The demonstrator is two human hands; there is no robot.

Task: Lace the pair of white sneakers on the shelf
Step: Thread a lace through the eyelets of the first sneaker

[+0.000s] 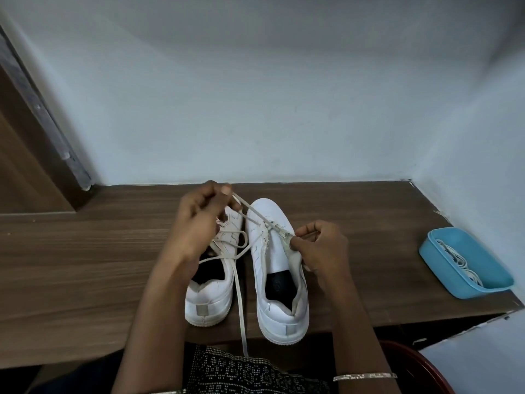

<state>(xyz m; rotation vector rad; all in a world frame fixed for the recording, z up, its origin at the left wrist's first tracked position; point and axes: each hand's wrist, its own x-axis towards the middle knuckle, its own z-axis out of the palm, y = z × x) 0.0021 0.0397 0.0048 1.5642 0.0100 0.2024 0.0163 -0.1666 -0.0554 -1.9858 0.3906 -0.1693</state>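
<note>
Pinching a lace (251,213) in curled fingers, left hand (199,220) is raised over the left sneaker (210,302) toe. The lace runs taut down to the front eyelets of the right sneaker (281,317). Right hand (321,245) fingers grip that sneaker's eyelet flap at the lace. Both sneakers stand side by side on the shelf (85,265), heels at the front edge. A loose strand (241,308) between them hangs over the edge. Blue tray (434,260) with spare laces (460,261) sits well to the right.
</note>
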